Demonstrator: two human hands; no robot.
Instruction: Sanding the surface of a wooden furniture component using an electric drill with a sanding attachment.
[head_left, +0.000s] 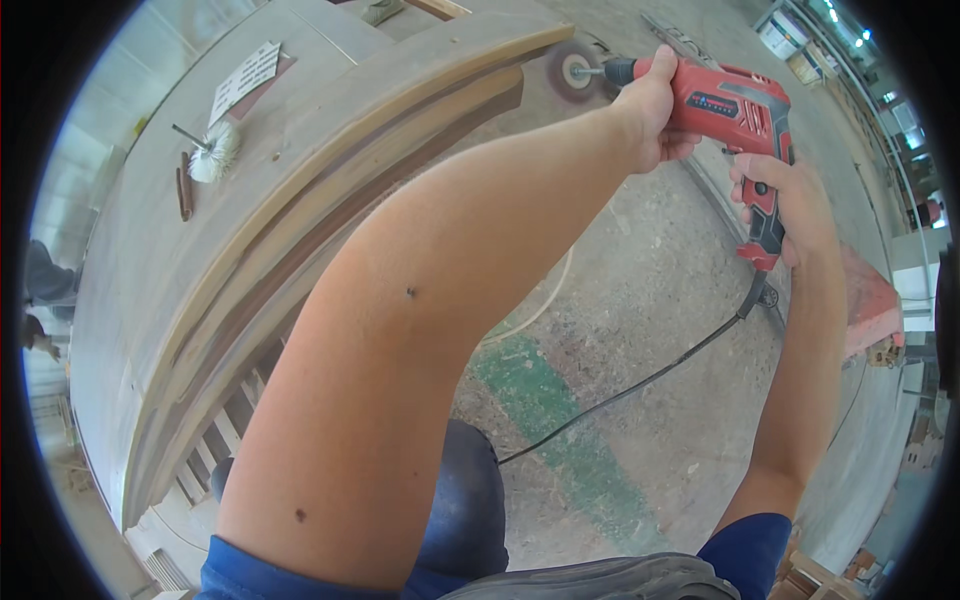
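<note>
A red and black corded electric drill (727, 112) is held in both of my hands, pointing left. My left hand (654, 112) grips its body just behind the black chuck. Around the rear handle closes my right hand (795, 199). In the chuck sits a round abrasive flap or brush wheel (574, 71) on a metal shank; its rim looks blurred. The wheel is beside the far right end of a curved wooden edge (450, 60); whether they touch, I cannot tell.
On the wooden worktop (315, 112) lie a white bristle wheel brush (215, 151), rolled brown strips (184, 187) and a printed sheet (246, 79). The black power cord (637, 386) trails over the concrete floor. A red object (874, 307) stands at right; part of a person (49, 274) shows far left.
</note>
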